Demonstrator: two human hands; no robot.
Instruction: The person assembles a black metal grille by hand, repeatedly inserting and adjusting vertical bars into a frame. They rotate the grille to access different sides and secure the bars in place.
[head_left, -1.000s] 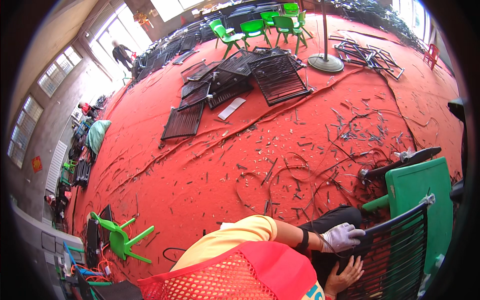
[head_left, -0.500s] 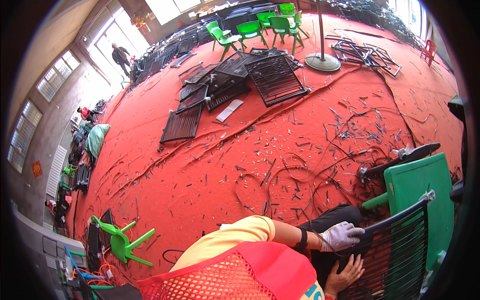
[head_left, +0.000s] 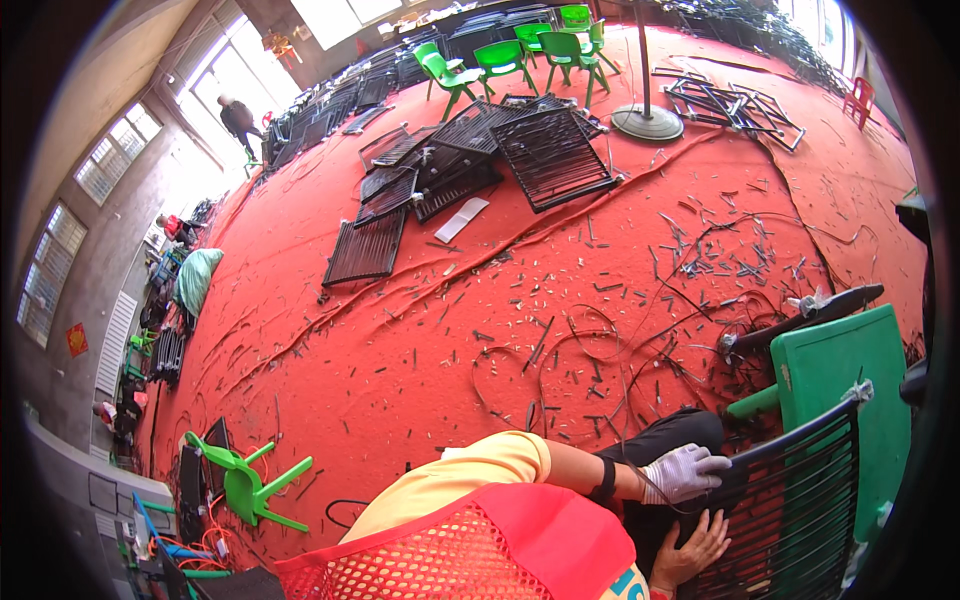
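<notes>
My left hand (head_left: pixel 684 473), in a whitish glove, is at the near end of a black slatted frame (head_left: pixel 790 510). Its fingers are drawn together and curled by the frame's long side bar; whatever they grip is hidden. A thin dark strip (head_left: pixel 625 430) trails from the floor past that wrist. Lower down, my bare right hand (head_left: pixel 692 550) rests with fingers spread on the frame's dark strips, beside my black-trousered leg. Behind the frame stands a green table-like panel (head_left: pixel 840 385), which the frame leans against or lies close to.
Dark offcuts and looping strips litter the red carpet (head_left: pixel 400 400). A light-green chair (head_left: pixel 250 485) lies tipped over at left. Black frames (head_left: pixel 555 155) are piled farther off, near green chairs (head_left: pixel 500 60) and a round-based pole (head_left: pixel 648 122). A person (head_left: pixel 238 120) stands by the bright windows.
My hands hold nearly the same pose on the frame. The view has shifted very slightly, and the distant person by the windows has changed posture a little.
</notes>
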